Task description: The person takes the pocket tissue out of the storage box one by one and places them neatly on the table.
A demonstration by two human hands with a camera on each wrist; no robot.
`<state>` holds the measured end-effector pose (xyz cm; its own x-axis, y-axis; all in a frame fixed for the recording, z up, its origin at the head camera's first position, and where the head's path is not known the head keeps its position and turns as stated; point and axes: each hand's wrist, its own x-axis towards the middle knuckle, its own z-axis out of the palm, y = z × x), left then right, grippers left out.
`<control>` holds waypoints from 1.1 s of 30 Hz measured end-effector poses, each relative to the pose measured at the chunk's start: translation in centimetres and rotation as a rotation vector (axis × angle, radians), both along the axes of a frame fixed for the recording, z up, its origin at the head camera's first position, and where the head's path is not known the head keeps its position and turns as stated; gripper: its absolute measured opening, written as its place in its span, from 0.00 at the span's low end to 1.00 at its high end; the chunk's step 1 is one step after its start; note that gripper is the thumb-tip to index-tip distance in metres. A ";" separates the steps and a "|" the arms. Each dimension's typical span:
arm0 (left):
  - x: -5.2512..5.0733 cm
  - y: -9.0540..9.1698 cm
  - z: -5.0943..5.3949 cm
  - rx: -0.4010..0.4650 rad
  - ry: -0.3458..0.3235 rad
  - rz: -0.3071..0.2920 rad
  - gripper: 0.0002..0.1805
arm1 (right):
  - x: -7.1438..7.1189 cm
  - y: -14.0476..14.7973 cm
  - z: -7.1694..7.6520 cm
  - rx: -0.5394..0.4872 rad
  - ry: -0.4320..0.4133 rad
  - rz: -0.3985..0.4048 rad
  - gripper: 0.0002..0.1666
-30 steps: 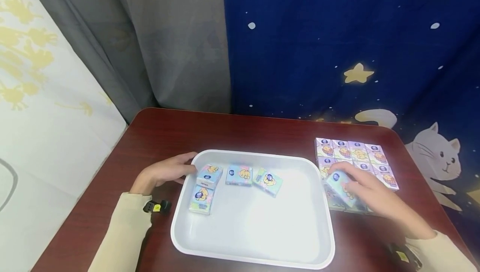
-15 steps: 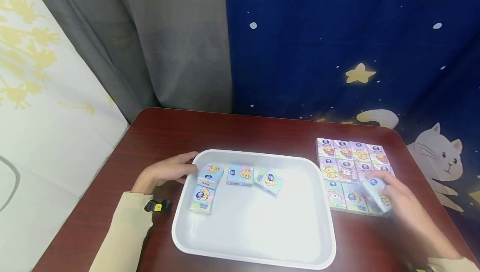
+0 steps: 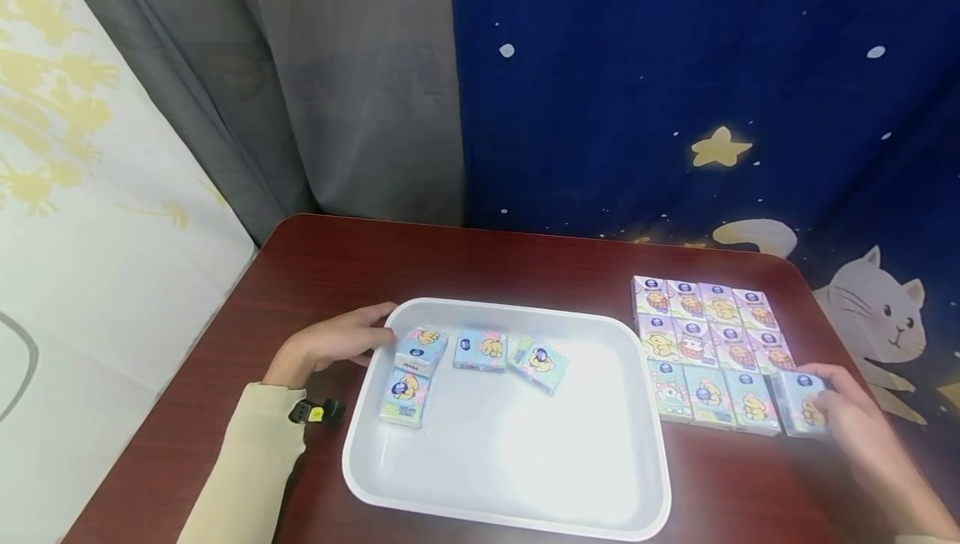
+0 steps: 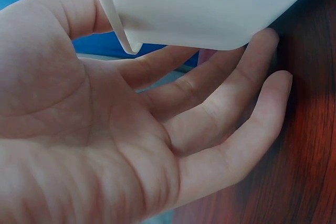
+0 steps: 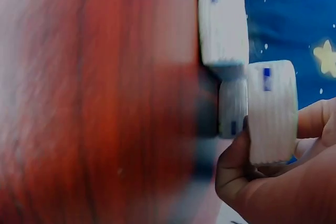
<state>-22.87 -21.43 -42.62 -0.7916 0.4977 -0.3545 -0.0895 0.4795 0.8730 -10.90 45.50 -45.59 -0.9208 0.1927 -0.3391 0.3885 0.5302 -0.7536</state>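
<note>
My right hand [image 3: 862, 423] pinches a blue pack of pocket tissues [image 3: 798, 402] at the right end of the front row of tissue packs. In the right wrist view this tissue pack [image 5: 273, 111] sits between thumb and fingers, its narrow side facing the camera. At the far left corner of the white tray [image 3: 506, 523], my left hand [image 3: 333, 344] grips the rim. The left wrist view has the thumb passing behind the tray's rim [image 4: 113, 14], with the other fingers along the outside and the little finger low by the tabletop. Several blue tissue packs [image 3: 480, 351] lie in the tray's left and back part.
Rows of lilac tissue packs [image 3: 693, 340] lie edge to edge right of the tray, with blue ones [image 3: 708, 396] in front. All stand on a dark red wooden table [image 3: 480, 265]. A navy star-printed curtain [image 3: 600, 111] hangs behind it.
My right hand has carried the blue tissue pack rightward, from over the front row to its right end. Front-row packs beneath are now uncovered. The left hand stays at the tray's corner.
</note>
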 end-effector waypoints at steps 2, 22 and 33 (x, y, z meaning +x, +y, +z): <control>0.0 0.0 0.0 0.002 -0.001 -0.001 0.28 | 0.1 0.4 -0.1 0.013 -0.048 0.023 0.29; 0.3 0.4 0.3 0.011 -0.004 0.011 0.29 | 0.0 0.7 -1.3 0.186 -0.075 -0.014 0.45; 0.4 0.5 0.4 0.006 -0.001 0.014 0.29 | -0.2 0.3 -0.7 0.290 -0.064 -0.027 0.43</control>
<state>-22.51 -20.98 -42.24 -0.7982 0.4886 -0.3523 -0.0967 0.4733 0.8756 -11.12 45.82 -46.24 -0.8925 0.3139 -0.3240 0.4473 0.7087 -0.5456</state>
